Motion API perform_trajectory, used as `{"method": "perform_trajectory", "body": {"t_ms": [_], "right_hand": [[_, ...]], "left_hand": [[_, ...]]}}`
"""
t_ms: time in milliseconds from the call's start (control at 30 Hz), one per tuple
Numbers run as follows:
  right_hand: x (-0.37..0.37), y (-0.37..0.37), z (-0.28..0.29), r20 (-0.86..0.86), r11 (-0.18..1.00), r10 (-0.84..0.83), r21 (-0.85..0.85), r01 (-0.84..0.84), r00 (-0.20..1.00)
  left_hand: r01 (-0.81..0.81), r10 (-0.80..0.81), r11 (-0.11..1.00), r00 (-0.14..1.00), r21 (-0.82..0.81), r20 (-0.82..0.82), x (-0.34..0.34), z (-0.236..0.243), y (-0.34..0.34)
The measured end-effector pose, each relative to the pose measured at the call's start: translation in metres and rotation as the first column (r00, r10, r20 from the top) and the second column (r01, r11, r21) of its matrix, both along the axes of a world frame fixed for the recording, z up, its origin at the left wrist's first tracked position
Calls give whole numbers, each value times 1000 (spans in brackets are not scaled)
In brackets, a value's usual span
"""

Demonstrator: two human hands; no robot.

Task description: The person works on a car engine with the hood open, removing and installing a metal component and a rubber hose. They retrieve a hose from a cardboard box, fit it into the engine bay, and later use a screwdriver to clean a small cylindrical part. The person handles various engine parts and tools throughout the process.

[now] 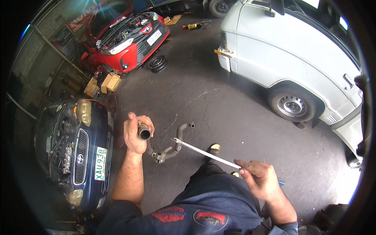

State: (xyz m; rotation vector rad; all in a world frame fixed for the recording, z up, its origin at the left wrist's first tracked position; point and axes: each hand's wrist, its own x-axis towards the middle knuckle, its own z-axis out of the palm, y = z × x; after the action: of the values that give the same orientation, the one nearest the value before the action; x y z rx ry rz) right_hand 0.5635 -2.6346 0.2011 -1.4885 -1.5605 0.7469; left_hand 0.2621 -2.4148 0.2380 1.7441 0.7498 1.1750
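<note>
Head view showed a garage's grey concrete floor [219,102]. The left hand [135,135] clenched a bent pipe [164,150]; the right hand [260,180] pinched a thin metal rod [205,153] reaching toward it. A dark blue car [80,152] stood left of the pipe, a white van [290,51] beyond the rod.

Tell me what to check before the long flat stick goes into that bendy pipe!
1. Left hand grips the bendy pipe firmly: ok, fingers wrap its open end.
2. Right hand holds the long flat stick: ok, pinched at its near end.
3. Stick tip lined up with the open end: not ok, it points at the pipe's middle.
4. Inside of pipe free of dirt: cannot tell, too dark.
5. Foot away from under the pipe: not ok, it sits just beneath the stick.
</note>
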Motion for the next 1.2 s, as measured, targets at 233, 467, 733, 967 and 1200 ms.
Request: {"method": "perform_trajectory", "body": {"t_ms": [233, 467, 733, 967, 1200], "right_hand": [[-2, 3, 5, 30, 993, 7, 115, -11, 1000], [-2, 6, 34, 132, 991, 71, 106, -85, 989], [-10, 14, 69, 353, 998, 29, -63, -7, 935], [-10, 34, 56, 213, 980, 144, -167, -109, 966], [-28, 53, -3, 170, 987, 123, -125, -103, 978]], "left_hand": [[31, -29, 999, 997, -29, 74, -1, 1, 2], [69, -69, 998, 997, 17, 24, 0, 3, 0], [-29, 177, 928, 911, 372, -372, 7, 13, -6], [-6, 234, 917, 817, 398, -527, 9, 12, -8], [-83, 242, 968, 576, 239, -781, 12, -21, -8]]}}
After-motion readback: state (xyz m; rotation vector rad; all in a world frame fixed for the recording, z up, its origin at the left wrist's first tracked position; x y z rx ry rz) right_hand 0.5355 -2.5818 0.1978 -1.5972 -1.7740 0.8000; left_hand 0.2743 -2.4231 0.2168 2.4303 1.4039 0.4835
